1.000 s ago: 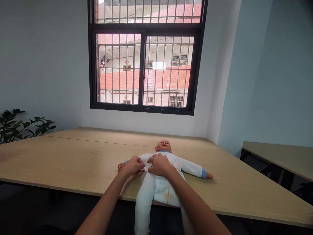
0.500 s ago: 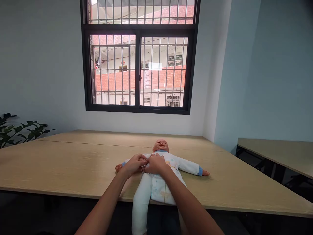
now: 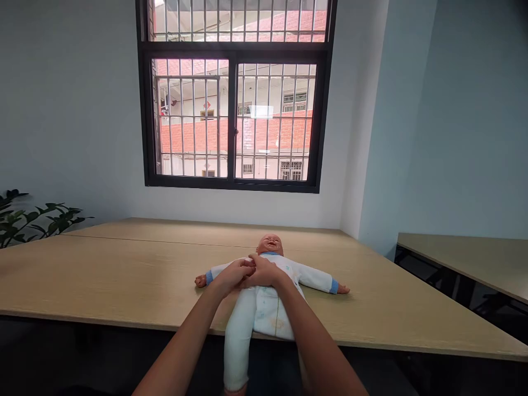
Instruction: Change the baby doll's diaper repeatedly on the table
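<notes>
A baby doll (image 3: 270, 243) lies on its back at the table's front edge, arms spread. It wears a white long-sleeved shirt (image 3: 275, 313) with blue cuffs and pale prints, and light leggings (image 3: 238, 341). Its legs hang over the edge. My left hand (image 3: 234, 276) is closed, fingertips pinched at the shirt's left side by the chest. Pressed close beside it, my right hand (image 3: 264, 272) is closed too, its fingers bent on the shirt front. The exact bit of cloth between the fingertips is hidden by the hands.
The wooden table (image 3: 124, 275) spreads wide on both sides of the doll. A second table (image 3: 466, 258) stands to the right, past a gap. Leaves of a plant (image 3: 41, 220) show at the far left. A barred window (image 3: 231, 121) is in the wall ahead.
My hands have shifted slightly up the doll's chest and closer together, the right fingers now beside the left fingertips. The doll's outstretched arm on the right has moved slightly left in view.
</notes>
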{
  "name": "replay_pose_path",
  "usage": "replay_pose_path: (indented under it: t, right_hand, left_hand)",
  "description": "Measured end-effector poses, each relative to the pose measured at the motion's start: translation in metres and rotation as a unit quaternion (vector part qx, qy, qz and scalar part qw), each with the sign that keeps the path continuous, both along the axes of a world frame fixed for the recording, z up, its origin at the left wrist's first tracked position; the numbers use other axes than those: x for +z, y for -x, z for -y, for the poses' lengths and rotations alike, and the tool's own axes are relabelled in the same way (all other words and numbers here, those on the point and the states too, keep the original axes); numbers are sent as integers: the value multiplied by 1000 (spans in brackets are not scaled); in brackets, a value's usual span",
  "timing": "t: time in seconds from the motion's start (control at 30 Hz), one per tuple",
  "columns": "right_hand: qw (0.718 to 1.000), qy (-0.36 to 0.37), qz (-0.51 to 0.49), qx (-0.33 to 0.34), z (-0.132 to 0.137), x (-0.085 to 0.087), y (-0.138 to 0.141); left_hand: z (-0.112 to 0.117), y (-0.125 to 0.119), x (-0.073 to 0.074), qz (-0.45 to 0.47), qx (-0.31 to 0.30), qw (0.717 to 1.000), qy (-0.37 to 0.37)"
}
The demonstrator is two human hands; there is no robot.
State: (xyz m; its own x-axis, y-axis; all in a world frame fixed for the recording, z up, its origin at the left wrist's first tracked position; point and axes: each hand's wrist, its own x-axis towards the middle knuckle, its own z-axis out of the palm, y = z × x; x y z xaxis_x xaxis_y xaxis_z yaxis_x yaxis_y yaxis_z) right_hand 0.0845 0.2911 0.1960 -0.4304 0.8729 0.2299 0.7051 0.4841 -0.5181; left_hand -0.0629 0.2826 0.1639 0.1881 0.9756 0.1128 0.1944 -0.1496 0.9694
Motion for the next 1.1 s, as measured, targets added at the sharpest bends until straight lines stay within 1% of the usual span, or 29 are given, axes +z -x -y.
replay_pose_path:
  t: [0.07, 0.1, 0.17, 0.2, 0.23, 0.27, 0.33, 0.37, 0.4, 0.43, 0.5, 0.57, 0.63, 0.7, 0.77, 0.83, 0.87, 0.9, 0.97, 1.03, 1.1]
  right_hand:
    - [998, -15, -59, 0, 6, 8, -10]
    - [995, -32, -98, -11, 11, 11, -16]
    - [973, -66, -215, -54, 30, 12, -28]
    - [941, -77, -318, -82, 43, 9, -34]
    - [899, -74, -417, -108, 57, 4, -41]
    - [866, -65, -481, -123, 71, -3, -47]
    - [824, -36, -547, -139, 96, -19, -59]
    - [814, -27, -560, -155, 105, -27, -64]
    - [810, -22, -560, -171, 112, -34, -70]
    - [813, -22, -551, -189, 115, -40, -75]
    - [830, -28, -513, -219, 115, -48, -86]
    - [854, -33, -465, -230, 112, -51, -94]
    - [883, -50, -405, -231, 111, -49, -94]
    - [917, -96, -324, -211, 114, -43, -83]
    - [945, -150, -237, -170, 119, -35, -60]
    - [964, -167, -166, -123, 122, -28, -35]
    - [972, -161, -132, -109, 121, -26, -23]
    - [976, -154, -104, -110, 120, -26, -14]
    - [979, -143, -68, -128, 116, -28, -1]
    - [977, -140, -58, -150, 113, -33, 3]
    - [977, -141, -55, -153, 112, -37, 3]
  left_hand:
    - [12, 4, 0, 35, 7, 999, -5]
    - [18, 6, -1, 53, 14, 998, -9]
    - [30, 7, -5, 74, 41, 996, -30]
    - [35, 6, -9, 79, 57, 994, -46]
    - [41, 4, -12, 78, 74, 992, -65]
    - [45, 0, -15, 72, 91, 989, -86]
    - [53, -8, -20, 48, 115, 985, -123]
    - [56, -12, -21, 31, 121, 983, -137]
    - [58, -16, -21, 12, 124, 981, -146]
    - [58, -18, -21, -7, 128, 980, -151]
    - [54, -21, -18, -46, 145, 976, -154]
    - [45, -21, -16, -89, 174, 969, -152]
    - [34, -19, -15, -134, 195, 960, -149]
    - [26, -18, -14, -174, 200, 953, -147]
    - [22, -16, -13, -204, 190, 949, -147]
    - [21, -14, -13, -227, 171, 947, -149]
    - [21, -13, -12, -236, 161, 946, -150]
    - [21, -12, -12, -245, 152, 946, -150]
    - [21, -11, -10, -261, 142, 943, -148]
    - [20, -11, -8, -273, 147, 940, -146]
    - [19, -11, -6, -279, 158, 936, -147]
